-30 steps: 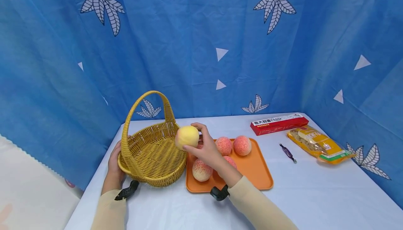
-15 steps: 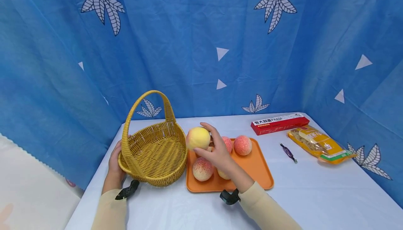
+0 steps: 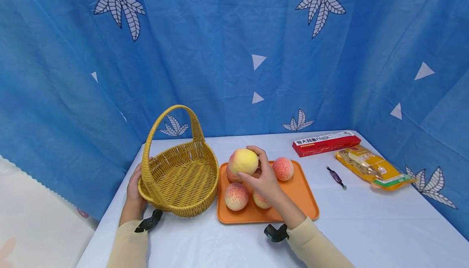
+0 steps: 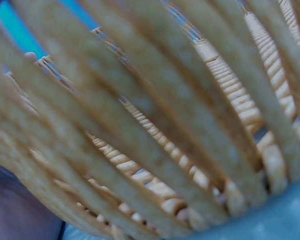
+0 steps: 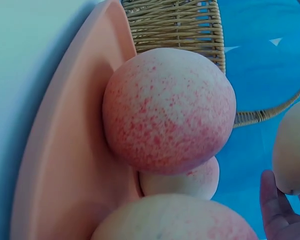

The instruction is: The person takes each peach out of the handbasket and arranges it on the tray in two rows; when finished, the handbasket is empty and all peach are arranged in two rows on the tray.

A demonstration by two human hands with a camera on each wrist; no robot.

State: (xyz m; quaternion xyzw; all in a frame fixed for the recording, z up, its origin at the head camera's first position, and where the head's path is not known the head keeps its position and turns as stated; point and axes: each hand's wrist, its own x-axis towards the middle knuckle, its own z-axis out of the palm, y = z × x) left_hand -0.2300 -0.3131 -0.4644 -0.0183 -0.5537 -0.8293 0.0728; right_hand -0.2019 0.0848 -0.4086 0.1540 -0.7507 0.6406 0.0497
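Note:
My right hand [image 3: 265, 178] holds a yellow peach [image 3: 243, 161] with a pink blush between thumb and fingers, over the back left part of the orange tray [image 3: 296, 205]. Several speckled pink peaches lie on the tray, among them a front left peach [image 3: 236, 196] and a back right peach [image 3: 283, 168]; others are partly hidden by the hand. A woven basket [image 3: 183, 182] with a tall arched handle stands left of the tray, its bare floor showing. My left hand [image 3: 134, 186] grips the basket's left rim. Basket slats [image 4: 155, 100] fill the left wrist view.
At the back right lie a red pasta box [image 3: 326, 143] and a yellow pasta bag [image 3: 373, 168]. A small purple wrapped candy [image 3: 336, 178] is between them and the tray. Blue curtains [image 3: 220, 56] hang behind the white table [image 3: 205, 243].
My right hand has moved right with the peach, from beside the basket's rim to over the tray. The left hand and the basket have stayed put.

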